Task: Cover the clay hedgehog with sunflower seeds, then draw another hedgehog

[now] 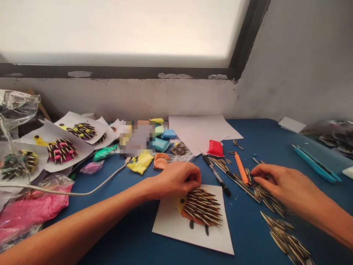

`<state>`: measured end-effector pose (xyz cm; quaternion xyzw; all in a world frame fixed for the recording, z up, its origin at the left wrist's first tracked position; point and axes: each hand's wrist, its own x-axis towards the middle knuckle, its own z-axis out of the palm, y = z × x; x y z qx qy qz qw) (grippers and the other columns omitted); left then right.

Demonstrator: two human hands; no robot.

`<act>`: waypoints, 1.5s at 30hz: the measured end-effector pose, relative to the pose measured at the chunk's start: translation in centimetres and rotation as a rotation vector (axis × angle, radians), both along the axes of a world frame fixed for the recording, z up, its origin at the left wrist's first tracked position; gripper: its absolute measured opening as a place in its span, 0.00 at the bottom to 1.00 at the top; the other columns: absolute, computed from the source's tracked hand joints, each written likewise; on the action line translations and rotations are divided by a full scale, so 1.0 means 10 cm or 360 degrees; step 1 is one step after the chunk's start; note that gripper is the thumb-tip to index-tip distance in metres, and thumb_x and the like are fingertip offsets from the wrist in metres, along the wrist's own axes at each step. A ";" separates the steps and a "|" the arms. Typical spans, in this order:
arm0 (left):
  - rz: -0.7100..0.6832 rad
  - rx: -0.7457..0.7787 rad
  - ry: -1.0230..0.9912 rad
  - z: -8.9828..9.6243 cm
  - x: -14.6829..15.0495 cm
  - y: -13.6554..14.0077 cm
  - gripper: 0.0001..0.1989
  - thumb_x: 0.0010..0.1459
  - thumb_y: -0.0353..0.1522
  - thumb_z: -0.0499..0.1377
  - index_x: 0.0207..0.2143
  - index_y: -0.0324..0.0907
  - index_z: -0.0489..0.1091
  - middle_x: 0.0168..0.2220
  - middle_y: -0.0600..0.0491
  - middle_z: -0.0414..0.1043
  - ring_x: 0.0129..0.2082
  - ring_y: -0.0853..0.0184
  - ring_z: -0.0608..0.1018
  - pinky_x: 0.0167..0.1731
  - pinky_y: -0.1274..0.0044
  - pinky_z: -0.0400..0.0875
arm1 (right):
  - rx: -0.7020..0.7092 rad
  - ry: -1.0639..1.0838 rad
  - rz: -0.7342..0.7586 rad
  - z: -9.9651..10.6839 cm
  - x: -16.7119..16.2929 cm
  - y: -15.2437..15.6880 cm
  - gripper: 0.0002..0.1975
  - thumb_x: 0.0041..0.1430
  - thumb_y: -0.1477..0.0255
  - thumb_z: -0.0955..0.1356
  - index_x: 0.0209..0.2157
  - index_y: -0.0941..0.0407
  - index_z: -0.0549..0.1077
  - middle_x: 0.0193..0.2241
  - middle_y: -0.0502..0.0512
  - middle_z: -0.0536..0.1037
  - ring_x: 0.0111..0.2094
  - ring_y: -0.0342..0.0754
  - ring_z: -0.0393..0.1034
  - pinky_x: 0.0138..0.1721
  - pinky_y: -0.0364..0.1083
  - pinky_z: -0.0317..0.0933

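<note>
Left hand touches hedgehog — right hand beside seeds.

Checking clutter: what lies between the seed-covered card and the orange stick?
The head view shows a black pen and a silvery rod between the card and the orange stick.

At the back, a pale wall was topped by a bright window set in a dark frame. White paper sheets were laid near the wall on the blue tabletop, with a red packet placed just beside them. To the left, hedgehog cards were overlapped, and a white cable was stretched toward yellow clay. At the right, a folded white card was seen beyond a light-blue tool.
</note>
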<state>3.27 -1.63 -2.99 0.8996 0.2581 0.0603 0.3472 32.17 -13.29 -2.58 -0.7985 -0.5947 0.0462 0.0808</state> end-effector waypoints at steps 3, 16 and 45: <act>-0.0020 0.0018 -0.0017 -0.01 0.00 0.01 0.04 0.58 0.26 0.58 0.32 0.40 0.73 0.31 0.56 0.76 0.30 0.71 0.72 0.29 0.78 0.59 | 0.0022 0.0032 0.0015 0.02 -0.01 -0.01 0.14 0.58 0.59 0.63 0.32 0.49 0.78 0.23 0.50 0.77 0.22 0.49 0.69 0.24 0.47 0.56; -0.0026 -0.0006 -0.0012 -0.02 0.01 0.02 0.04 0.57 0.26 0.58 0.33 0.39 0.74 0.30 0.56 0.76 0.29 0.71 0.72 0.29 0.79 0.59 | 0.0116 0.0096 0.0129 0.03 -0.21 0.01 0.18 0.62 0.60 0.60 0.37 0.49 0.80 0.24 0.52 0.78 0.20 0.47 0.65 0.25 0.47 0.56; -0.0032 -0.0030 -0.0052 -0.02 -0.01 0.02 0.05 0.57 0.26 0.58 0.32 0.39 0.73 0.29 0.56 0.74 0.28 0.72 0.71 0.28 0.79 0.59 | 0.0098 0.0146 -0.0265 0.16 -0.12 -0.02 0.19 0.58 0.56 0.60 0.39 0.51 0.76 0.30 0.56 0.81 0.30 0.54 0.73 0.31 0.51 0.59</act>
